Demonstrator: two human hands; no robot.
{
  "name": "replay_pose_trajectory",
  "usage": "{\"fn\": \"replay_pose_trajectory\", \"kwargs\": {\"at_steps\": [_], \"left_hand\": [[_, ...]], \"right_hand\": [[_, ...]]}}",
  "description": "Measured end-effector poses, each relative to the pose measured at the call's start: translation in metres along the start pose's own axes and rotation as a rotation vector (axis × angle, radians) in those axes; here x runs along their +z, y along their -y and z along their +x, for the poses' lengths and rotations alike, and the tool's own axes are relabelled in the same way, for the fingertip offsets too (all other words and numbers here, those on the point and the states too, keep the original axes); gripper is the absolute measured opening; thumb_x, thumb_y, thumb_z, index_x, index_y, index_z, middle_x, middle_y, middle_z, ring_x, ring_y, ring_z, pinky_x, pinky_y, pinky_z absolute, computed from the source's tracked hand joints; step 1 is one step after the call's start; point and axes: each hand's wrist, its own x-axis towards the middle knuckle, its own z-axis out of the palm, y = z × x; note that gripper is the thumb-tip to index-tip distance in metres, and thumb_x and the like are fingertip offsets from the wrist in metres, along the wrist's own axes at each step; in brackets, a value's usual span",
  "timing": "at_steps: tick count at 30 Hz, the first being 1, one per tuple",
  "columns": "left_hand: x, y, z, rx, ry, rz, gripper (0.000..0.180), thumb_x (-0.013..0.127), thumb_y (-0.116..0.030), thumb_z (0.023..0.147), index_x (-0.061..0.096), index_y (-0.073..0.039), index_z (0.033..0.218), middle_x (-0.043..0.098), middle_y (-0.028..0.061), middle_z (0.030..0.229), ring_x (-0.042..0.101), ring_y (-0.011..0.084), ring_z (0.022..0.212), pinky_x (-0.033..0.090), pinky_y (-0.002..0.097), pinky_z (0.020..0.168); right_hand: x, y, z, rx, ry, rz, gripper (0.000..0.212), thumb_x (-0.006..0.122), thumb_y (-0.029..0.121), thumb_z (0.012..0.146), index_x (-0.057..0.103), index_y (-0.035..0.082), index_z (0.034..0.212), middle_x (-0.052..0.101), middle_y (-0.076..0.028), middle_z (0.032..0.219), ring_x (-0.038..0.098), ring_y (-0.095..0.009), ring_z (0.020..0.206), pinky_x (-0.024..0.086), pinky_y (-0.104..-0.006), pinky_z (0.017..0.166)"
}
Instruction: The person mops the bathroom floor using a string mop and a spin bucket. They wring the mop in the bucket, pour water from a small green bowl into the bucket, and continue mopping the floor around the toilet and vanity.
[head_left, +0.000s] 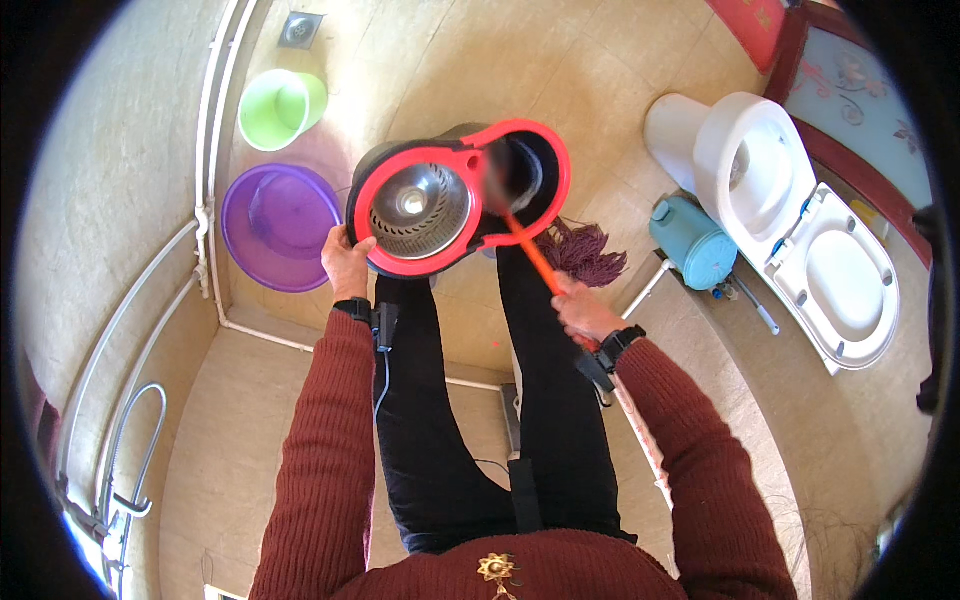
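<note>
A red-rimmed black spin-mop bucket (pixel 563 180) stands before me, with a silver metal spin basket (pixel 418 240) in its left part. My left hand (pixel 346 264) is closed on the bucket's rim at the near left. In my right hand (pixel 588 312) is the orange-red handle of a brush (pixel 535 258), slanting to the upper left. Its far end reaches into the bucket's dark right compartment and is smeared by motion, so its shape is unclear. Dark maroon mop strands (pixel 585 255) lie beside the bucket, close to my right hand.
At the left, a purple basin (pixel 232 235) and a light green bucket (pixel 246 112) stand near the wall pipes (pixel 204 150). A white toilet (pixel 712 150) with its lid raised and a teal cylindrical container (pixel 690 240) are at the right. A floor drain (pixel 300 30) lies far left.
</note>
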Motion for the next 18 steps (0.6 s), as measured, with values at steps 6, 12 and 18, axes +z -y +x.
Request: {"fn": "replay_pose_trajectory", "kwargs": {"at_steps": [6,12,18], "left_hand": [[-0.012,0.009,0.002,-0.061,0.066,-0.019,0.032,0.078,0.01,0.076,0.063,0.005,0.104,0.071,0.006,0.096,0.065,0.0129,0.084,0.053,0.0279,0.079],[-0.018,0.014,0.002,-0.077,0.13,-0.066,0.031,0.074,0.011,0.08,0.062,0.004,0.108,0.071,0.0064,0.1,0.065,0.0129,0.087,0.053,0.0278,0.08],[-0.028,-0.004,0.024,0.007,0.196,0.037,0.034,0.07,0.007,0.085,0.063,0.005,0.118,0.071,0.0067,0.108,0.065,0.0128,0.093,0.052,0.0279,0.084]], "right_hand": [[0.021,0.0,-0.04,0.051,0.121,0.484,0.056,0.045,0.016,0.104,0.03,0.025,0.158,0.042,0.001,0.069,0.039,-0.009,0.047,0.034,-0.0273,0.038],[0.027,-0.013,0.036,-0.54,-0.597,-0.677,0.054,0.047,0.01,0.096,0.04,0.009,0.149,0.067,-0.028,0.084,0.068,-0.043,0.071,0.054,-0.0536,0.065],[-0.067,0.043,-0.011,-0.597,-0.829,-1.425,0.04,0.051,0.01,0.097,0.056,0.01,0.137,0.065,-0.014,0.077,0.07,-0.03,0.067,0.055,-0.0437,0.053]]}}
